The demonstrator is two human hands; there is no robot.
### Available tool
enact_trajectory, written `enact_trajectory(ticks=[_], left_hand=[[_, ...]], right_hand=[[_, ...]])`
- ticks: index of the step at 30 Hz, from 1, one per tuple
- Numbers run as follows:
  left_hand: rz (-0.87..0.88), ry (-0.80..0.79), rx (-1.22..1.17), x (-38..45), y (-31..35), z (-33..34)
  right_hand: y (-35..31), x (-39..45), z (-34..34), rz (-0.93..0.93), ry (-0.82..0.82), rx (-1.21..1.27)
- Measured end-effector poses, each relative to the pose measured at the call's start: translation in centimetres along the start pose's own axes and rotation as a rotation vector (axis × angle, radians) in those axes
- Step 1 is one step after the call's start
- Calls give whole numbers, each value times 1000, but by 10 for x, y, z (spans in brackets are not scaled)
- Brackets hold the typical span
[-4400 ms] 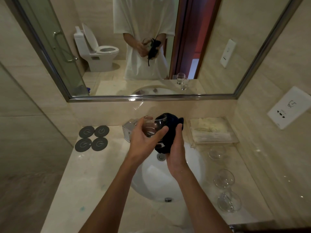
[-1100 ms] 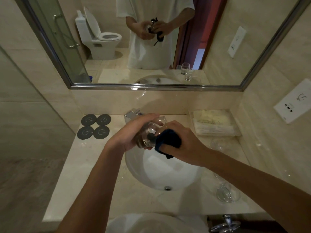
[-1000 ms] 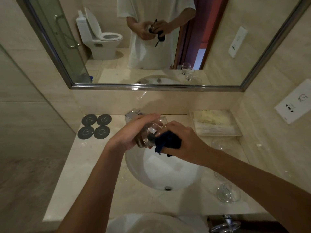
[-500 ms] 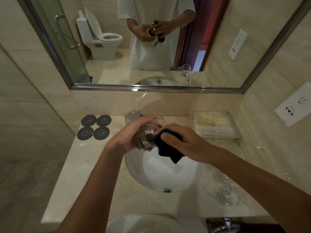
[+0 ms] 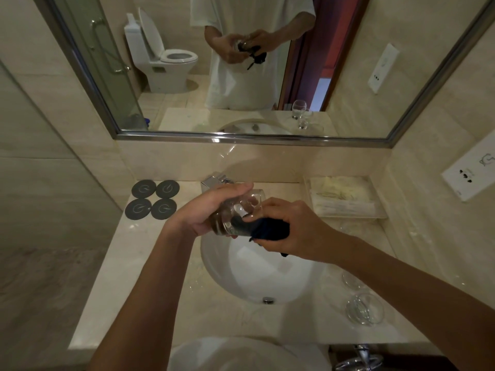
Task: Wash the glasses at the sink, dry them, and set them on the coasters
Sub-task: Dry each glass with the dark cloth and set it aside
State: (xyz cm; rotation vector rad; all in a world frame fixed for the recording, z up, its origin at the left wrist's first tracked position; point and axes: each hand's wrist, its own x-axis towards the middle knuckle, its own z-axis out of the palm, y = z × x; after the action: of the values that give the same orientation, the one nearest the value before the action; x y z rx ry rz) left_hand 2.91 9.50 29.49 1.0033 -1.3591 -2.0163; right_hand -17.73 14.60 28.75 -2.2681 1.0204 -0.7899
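Over the white sink my left hand grips a clear glass held on its side, its mouth toward the right. My right hand holds a dark blue cloth, part of which is pushed into the glass. Several dark round coasters lie on the counter at the back left, with nothing on them. Two more glasses stand on the counter to the right of the sink, one near the front and one partly hidden behind my right forearm.
A chrome tap stands behind the sink. A clear tray with packets sits at the back right. The mirror spans the wall above. A wall socket is on the right. The beige counter's front edge runs below.
The glass has stayed over the sink in my left hand. My right hand has worked the cloth at the glass's mouth and pushed it further in. The view has shifted slightly.
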Motion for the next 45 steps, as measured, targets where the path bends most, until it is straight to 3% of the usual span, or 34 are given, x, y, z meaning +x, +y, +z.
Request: enact_trajectory(ticks=[8,11,15,18,23,28,31,37,42,45], left_hand=[[46,102,4,-5,5,-9],[202,159,-100,-5,6,-3],[353,477,60,5,-1,23],[406,585,34,10,-3,25],[585,617,77,9,-1,29],[446,660,133,9,4,27],[408,712,118,9,4,28],[731,745,225,7,-12,25],[1021,660,523,5,-21,20],[983,618,584,8,-20,15]], right_hand=[[2,2,1,-119,130,-128],[3,5,-3,-104,217,-147],[-3,9,0,23,279,-15],[-11,6,12,100,303,97],[-6,9,17,-1,293,-45],[-5,13,13,6,214,-68],[-10,16,7,98,138,65],[-18,21,-5,225,42,385],[-19,18,-15,330,4,720],[-17,18,-14,342,68,716]])
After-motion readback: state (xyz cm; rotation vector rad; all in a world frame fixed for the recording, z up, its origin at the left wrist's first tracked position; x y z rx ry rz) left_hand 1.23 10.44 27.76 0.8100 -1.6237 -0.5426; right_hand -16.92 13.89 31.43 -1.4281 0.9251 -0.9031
